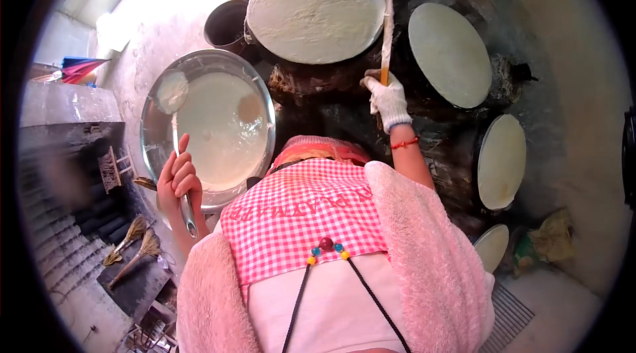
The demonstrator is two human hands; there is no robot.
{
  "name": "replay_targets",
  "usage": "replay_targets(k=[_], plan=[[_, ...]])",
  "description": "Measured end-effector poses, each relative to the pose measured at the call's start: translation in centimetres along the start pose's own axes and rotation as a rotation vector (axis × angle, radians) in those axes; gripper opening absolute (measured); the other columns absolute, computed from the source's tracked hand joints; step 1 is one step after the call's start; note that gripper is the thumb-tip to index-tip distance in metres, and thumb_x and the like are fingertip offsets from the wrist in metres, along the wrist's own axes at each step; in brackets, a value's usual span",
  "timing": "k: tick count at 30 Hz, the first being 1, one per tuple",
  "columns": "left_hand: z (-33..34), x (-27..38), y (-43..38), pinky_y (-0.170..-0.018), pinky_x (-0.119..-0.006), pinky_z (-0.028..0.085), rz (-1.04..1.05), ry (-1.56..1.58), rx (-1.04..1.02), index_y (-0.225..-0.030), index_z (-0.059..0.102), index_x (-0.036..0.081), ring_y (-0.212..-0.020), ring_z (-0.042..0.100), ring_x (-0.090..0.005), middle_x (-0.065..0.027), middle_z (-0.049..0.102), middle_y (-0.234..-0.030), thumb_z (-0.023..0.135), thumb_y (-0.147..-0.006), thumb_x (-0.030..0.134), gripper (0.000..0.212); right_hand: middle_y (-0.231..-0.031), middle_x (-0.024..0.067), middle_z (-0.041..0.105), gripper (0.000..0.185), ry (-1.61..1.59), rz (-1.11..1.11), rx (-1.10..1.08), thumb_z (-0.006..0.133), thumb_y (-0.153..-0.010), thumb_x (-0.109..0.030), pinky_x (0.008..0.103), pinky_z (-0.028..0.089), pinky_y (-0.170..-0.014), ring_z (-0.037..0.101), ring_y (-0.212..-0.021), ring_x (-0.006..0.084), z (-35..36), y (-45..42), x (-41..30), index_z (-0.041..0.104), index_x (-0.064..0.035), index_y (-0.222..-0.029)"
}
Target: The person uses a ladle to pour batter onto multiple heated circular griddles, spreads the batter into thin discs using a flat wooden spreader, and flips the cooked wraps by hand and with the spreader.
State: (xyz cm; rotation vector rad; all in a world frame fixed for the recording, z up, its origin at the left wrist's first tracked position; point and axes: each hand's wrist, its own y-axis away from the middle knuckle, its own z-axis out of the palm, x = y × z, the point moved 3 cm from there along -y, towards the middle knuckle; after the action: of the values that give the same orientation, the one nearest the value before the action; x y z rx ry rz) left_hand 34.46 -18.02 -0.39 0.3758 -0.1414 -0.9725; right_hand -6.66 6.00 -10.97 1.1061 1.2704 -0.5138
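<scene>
My bare left hand grips the handle of a metal ladle, whose batter-coated bowl sits over the left side of a wide steel basin. Pale batter fills the basin's bottom. My right hand, in a white knit glove, is closed around a wooden stick smeared with pale batter; its far end runs out of the picture's top. Left of the stick, a large round sheet of batter covers a griddle. Another pale round sheet lies to the right of the stick.
More round sheets rest on griddles curving down the right side, beside a crumpled sack. A dark bucket stands behind the basin. Whisk brooms lie at lower left; a floor grate is at lower right.
</scene>
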Motion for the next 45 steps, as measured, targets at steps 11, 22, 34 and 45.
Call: replay_targets(k=[11,22,34,45], plan=[[-1.7,0.9,1.2,-0.046,-0.025,0.037,0.16,0.202,0.023,-0.155,0.026,-0.011,-0.055,0.034,-0.0093,-0.0015,0.034,-0.077,0.032,-0.114,0.016,0.049,-0.08,0.003,0.066,0.014,0.165,-0.03,0.122,0.071,-0.094,-0.01,0.031,0.05,-0.044,0.056,-0.051,0.0129,-3.8,-14.5,-0.1,0.069,-0.0068,-0.107],[1.6,-1.5,-0.2,-0.047,-0.025,0.037,0.235,0.309,0.03,-0.156,0.023,-0.011,-0.055,0.036,-0.008,-0.0015,0.035,-0.079,0.036,-0.113,0.017,0.052,-0.071,0.0,0.057,0.027,0.235,0.165,-0.212,0.076,-0.095,-0.022,0.0287,0.047,-0.049,0.053,-0.053,0.0125,-3.7,-26.3,-8.6,0.063,-0.0115,-0.116],[0.1,-0.3,0.6,-0.047,-0.023,0.037,0.287,0.263,0.068,-0.157,0.024,-0.009,-0.056,0.036,-0.0077,-0.002,0.035,-0.078,0.037,-0.113,0.017,0.052,-0.088,0.0017,0.065,0.03,0.305,0.322,-0.599,0.076,-0.09,-0.016,0.0294,0.056,-0.057,0.062,-0.067,0.0114,-3.2,-17.0,-7.1,0.07,-0.0051,-0.118],[3.4,0.9,-2.8,-0.045,-0.026,0.036,-0.032,-0.038,0.06,-0.156,0.026,-0.008,-0.055,0.034,-0.0095,-0.002,0.036,-0.08,0.036,-0.113,0.017,0.05,-0.107,0.0026,0.072,0.034,-0.202,0.169,-0.7,0.075,-0.093,-0.015,0.0257,0.056,-0.066,0.068,-0.078,0.0115,15.2,-2.6,1.0,0.068,-0.0046,-0.125]])
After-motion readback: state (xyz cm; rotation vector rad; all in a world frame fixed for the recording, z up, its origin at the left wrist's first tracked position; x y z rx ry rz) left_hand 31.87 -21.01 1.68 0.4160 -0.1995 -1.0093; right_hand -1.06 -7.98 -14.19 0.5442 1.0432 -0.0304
